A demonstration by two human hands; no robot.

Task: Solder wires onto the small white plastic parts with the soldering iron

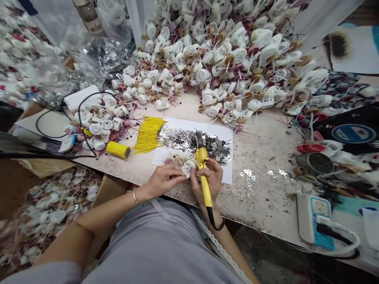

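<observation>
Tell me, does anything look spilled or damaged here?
Yes: loose metal pieces lie right of the white sheet, apart from the pile. At upper right, a pale panel bears a dark, burn-like stain.

The white plastic part (187,169) is pinched in your left hand (166,179); the yellow corded tool (202,157) slants through your right hand (215,176), tip pointing away from you.

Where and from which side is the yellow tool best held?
Likely around its slim yellow handle, from the near right, where the right hand is: the metal tip points away from the person, and the black cable leaves the near end.
</observation>
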